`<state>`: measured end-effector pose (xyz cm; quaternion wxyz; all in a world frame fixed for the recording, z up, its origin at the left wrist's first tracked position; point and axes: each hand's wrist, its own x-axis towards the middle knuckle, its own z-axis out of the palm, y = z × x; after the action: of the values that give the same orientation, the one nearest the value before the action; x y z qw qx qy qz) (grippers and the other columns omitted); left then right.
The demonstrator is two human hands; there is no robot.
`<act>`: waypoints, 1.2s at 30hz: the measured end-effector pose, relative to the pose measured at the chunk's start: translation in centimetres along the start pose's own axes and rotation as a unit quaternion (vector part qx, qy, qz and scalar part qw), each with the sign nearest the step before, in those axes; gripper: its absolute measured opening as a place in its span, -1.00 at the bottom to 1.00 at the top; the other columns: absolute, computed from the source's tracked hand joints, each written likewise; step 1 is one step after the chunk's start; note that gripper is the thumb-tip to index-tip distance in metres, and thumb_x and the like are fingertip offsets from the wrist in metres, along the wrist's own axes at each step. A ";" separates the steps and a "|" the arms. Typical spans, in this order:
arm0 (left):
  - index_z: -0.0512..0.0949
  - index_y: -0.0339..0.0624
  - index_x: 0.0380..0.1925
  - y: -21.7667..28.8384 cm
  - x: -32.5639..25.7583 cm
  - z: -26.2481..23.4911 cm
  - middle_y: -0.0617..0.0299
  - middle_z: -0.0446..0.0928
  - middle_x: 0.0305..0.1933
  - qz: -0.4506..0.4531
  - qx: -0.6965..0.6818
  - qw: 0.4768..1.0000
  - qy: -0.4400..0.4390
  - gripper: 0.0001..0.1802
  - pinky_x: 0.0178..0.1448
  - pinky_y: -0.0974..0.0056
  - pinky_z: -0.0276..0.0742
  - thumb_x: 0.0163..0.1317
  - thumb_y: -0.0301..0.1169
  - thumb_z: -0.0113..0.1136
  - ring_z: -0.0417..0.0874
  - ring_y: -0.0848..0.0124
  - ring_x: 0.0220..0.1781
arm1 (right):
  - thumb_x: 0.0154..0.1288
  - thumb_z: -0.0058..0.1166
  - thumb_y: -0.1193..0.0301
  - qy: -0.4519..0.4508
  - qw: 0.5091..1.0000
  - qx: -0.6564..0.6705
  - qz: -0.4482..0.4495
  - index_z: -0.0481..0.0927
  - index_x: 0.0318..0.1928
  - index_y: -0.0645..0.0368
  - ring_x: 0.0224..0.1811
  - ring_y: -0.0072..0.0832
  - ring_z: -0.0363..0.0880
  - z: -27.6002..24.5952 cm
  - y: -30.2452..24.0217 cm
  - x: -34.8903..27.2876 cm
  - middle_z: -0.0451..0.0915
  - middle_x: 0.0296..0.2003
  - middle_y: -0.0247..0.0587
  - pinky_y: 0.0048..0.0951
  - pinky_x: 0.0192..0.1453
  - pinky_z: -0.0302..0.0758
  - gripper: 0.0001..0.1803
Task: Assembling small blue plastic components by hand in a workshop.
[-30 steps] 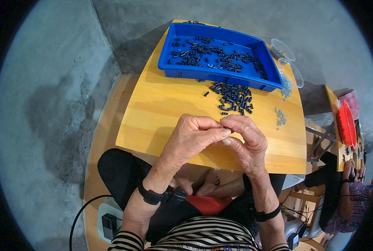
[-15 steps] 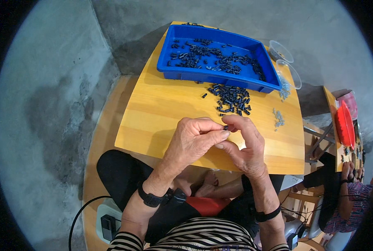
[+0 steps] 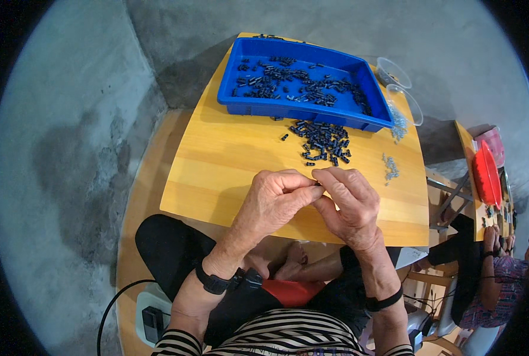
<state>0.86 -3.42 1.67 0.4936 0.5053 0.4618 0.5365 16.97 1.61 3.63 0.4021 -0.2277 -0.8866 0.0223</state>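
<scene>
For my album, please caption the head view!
Left hand and right hand meet at a tiny dark piece, blue tray beyond.

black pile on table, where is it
In the head view, the black pile lies right of centre, between the blue tray and the right hand.

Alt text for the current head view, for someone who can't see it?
A left hand pinches a small dark piece above a yellow table, the right hand close beside it. Beyond lie black pieces and a blue tray holding more.
</scene>
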 end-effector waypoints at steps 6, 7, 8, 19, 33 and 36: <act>0.64 -0.39 -0.35 0.4 0.0 0.1 0.27 0.61 -0.43 0.044 0.063 0.997 0.018 -0.85 -0.27 0.46 0.47 0.18 -0.47 0.23 0.56 0.62 -0.35 | -0.16 0.27 0.55 -0.019 1.000 -0.005 -0.012 0.55 -0.10 0.28 -0.28 -0.25 0.57 -0.2 0.0 0.2 0.57 -0.26 -0.10 -0.34 -0.21 0.54 -0.53; 0.64 -0.39 -0.35 0.4 0.0 0.2 0.27 0.61 -0.43 0.044 0.062 0.997 0.018 -0.85 -0.27 0.46 0.47 0.18 -0.47 0.23 0.56 0.62 -0.35 | -0.14 0.26 0.53 -0.031 0.999 -0.012 -0.017 0.54 -0.07 0.29 -0.26 -0.24 0.57 -0.2 0.0 0.3 0.56 -0.25 -0.09 -0.34 -0.19 0.54 -0.51; 0.64 -0.39 -0.36 0.5 0.0 0.3 0.26 0.61 -0.44 0.051 0.071 0.996 0.033 -0.85 -0.28 0.46 0.47 0.18 -0.48 0.22 0.56 0.61 -0.36 | -0.14 0.26 0.53 -0.032 0.999 -0.013 -0.017 0.54 -0.07 0.29 -0.26 -0.24 0.57 -0.3 0.1 0.4 0.56 -0.25 -0.09 -0.34 -0.19 0.54 -0.51; 0.62 -0.39 -0.43 1.1 -0.4 1.1 0.12 0.60 -0.46 0.096 0.162 0.980 0.062 -0.90 -0.31 0.39 0.49 0.09 -0.53 0.22 0.63 0.43 -0.40 | -0.21 0.20 0.51 -0.157 0.984 -0.075 -0.037 0.48 -0.37 0.22 -0.43 -0.24 0.48 -1.6 0.1 1.7 0.47 -0.47 -0.17 -0.31 -0.36 0.47 -0.72; 0.57 -0.38 -0.50 -0.2 -0.5 2.2 0.02 0.57 -0.47 0.180 0.249 0.949 0.079 -0.94 -0.35 0.24 0.50 0.01 -0.59 0.15 0.64 0.18 -0.43 | 0.01 0.15 0.25 -0.224 0.957 -0.153 -0.107 0.37 -0.53 0.12 -0.59 -0.32 0.46 -1.6 1.3 0.4 0.37 -0.61 -0.23 -0.32 -0.59 0.41 -0.73; 0.57 -0.38 -0.53 -0.7 -0.5 2.4 0.01 0.55 -0.50 0.185 0.238 0.951 0.075 -0.94 -0.38 0.22 0.49 0.00 -0.59 0.14 0.63 0.17 -0.45 | 0.01 0.15 0.23 -0.225 0.956 -0.144 -0.120 0.37 -0.53 0.12 -0.61 -0.32 0.46 -1.3 2.1 -0.3 0.39 -0.62 -0.22 -0.32 -0.61 0.40 -0.71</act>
<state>3.35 -3.86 1.04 0.2153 0.6431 0.5101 0.5290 18.85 3.15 3.87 0.1549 -0.1645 -0.9686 -0.1035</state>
